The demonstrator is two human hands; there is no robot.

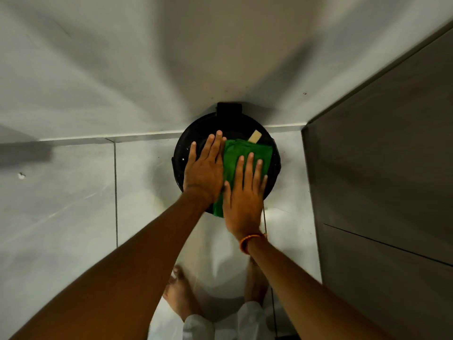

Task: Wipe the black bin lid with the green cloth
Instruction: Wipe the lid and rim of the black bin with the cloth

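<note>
The floor (73,192) of pale tiles is filling the lower left, the wall (171,57) is rising beyond it, and a grey cabinet (380,168) is standing at 3 o'clock; the black bin is sitting at the floor's far edge against the wall, seen from straight above, so only the black bin lid (182,155) and its hinge block (229,109) at 12 o'clock are showing; the lid is closed, so whatever the bin is holding cannot be told.

The green cloth (245,153) is lying flat on the lid's right half, from about 1 o'clock down to 6, its lower edge hanging just past the rim; a small tan label (255,136) is showing at 1 o'clock just beyond the cloth.

The left hand (204,173) is lying palm-down on bare lid at 9 o'clock, fingers straight and mostly together, thumb apart, gripping nothing; the right hand (245,200) is pressing flat on the cloth, fingers extended and slightly spread, not pinching it.

Judging the step: wiping is underway; the left half, with pale specks near 9 o'clock, looks unwiped; doing it well probably means keeping the palm flat so the cloth is not bunching, sweeping in overlapping arcs out to the rim, and using the left hand to steady the lid, shifting it clear as the cloth is coming across; pressing too hard near the front edge could be tipping the bin.
</note>
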